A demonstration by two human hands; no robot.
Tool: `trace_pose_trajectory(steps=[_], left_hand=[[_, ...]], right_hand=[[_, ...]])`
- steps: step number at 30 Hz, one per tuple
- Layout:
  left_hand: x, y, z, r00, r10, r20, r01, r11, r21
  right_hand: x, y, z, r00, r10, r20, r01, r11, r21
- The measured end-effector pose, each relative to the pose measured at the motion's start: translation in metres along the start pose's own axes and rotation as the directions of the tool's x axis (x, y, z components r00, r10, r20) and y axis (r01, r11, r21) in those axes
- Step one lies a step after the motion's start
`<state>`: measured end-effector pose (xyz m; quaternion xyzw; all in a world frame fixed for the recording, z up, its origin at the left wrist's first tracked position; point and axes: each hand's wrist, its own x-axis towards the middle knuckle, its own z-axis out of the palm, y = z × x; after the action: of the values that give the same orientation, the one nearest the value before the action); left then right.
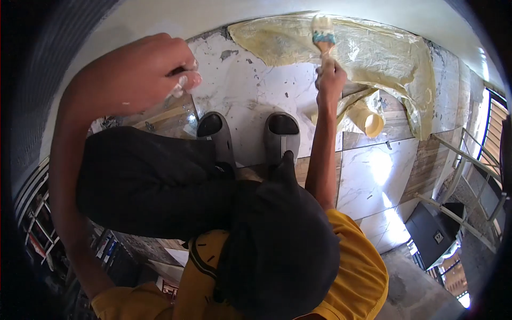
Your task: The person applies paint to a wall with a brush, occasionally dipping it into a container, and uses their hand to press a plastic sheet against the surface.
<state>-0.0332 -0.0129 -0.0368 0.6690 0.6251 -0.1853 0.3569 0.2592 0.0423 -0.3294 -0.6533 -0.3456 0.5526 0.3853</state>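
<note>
My right hand (332,82) is wrapped round the handle of a paintbrush (324,40), whose pale, paint-coated bristles point at the foot of the white wall (277,8). Blue-green marks show on the brush's ferrule. Beneath the brush, a crumpled yellowish plastic sheet (384,53) lies along the wall's base. My left hand (160,72) is raised on the left with its fingers curled in. White paint is smeared on its fingertips, and what they hold, if anything, I cannot tell.
A roll of yellowish masking film (368,120) lies on the tiled floor (373,165), right of my forearm. My feet in grey slides (281,133) stand between my hands. At the right are a metal rack (464,160) and a black box-like object (432,232).
</note>
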Motion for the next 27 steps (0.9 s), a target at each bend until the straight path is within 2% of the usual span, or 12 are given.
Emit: trace_pose_trajectory(steps=[2,4,6,9,11,12,14,16,18,21,24,27], left_hand=[[0.001,0.000,0.001,0.999,-0.035,-0.008,0.035,0.999,0.002],[0.002,0.000,0.000,1.000,-0.010,-0.011,0.010,1.000,0.025],[0.004,-0.005,0.002,0.999,0.030,-0.028,-0.029,0.999,0.033],[-0.002,-0.007,0.001,0.999,0.013,-0.032,-0.012,0.999,0.039],[-0.007,-0.011,0.003,0.999,-0.040,-0.015,0.040,0.999,0.034],[-0.009,-0.014,0.005,0.999,-0.011,-0.038,0.013,0.999,0.034],[-0.012,-0.014,0.008,0.998,0.022,-0.056,-0.021,0.999,0.028],[-0.011,-0.007,0.005,0.998,0.024,-0.064,-0.022,0.999,0.025],[-0.008,0.000,0.001,0.998,0.016,-0.056,-0.014,0.999,0.034],[-0.005,-0.002,0.000,0.998,0.016,-0.067,-0.014,1.000,0.027],[-0.010,-0.008,0.002,0.998,-0.016,-0.059,0.017,1.000,0.019],[-0.014,-0.010,0.002,0.999,-0.024,-0.035,0.025,0.999,0.027]], right_hand=[[0.037,0.046,0.016,0.981,-0.191,0.013,0.191,0.972,-0.139],[0.045,0.098,0.071,0.714,-0.681,0.162,0.672,0.602,-0.432],[-0.001,0.080,0.108,0.894,-0.337,0.296,0.419,0.862,-0.284],[-0.037,0.059,0.094,0.913,-0.131,0.386,0.220,0.956,-0.196],[-0.031,0.051,0.047,0.940,-0.079,0.331,0.133,0.981,-0.143],[-0.037,0.019,0.029,0.968,0.073,0.240,-0.058,0.996,-0.069],[-0.010,0.018,0.008,0.998,-0.047,0.034,0.048,0.999,-0.019],[0.019,0.031,0.016,0.995,-0.103,-0.010,0.100,0.984,-0.145],[0.032,0.069,0.056,0.930,-0.356,0.095,0.368,0.881,-0.297],[0.001,0.069,0.091,0.831,-0.491,0.260,0.553,0.782,-0.289],[-0.036,0.020,0.044,0.951,0.065,0.303,-0.035,0.994,-0.104],[-0.007,0.009,0.004,0.979,0.053,0.195,-0.032,0.994,-0.108]])
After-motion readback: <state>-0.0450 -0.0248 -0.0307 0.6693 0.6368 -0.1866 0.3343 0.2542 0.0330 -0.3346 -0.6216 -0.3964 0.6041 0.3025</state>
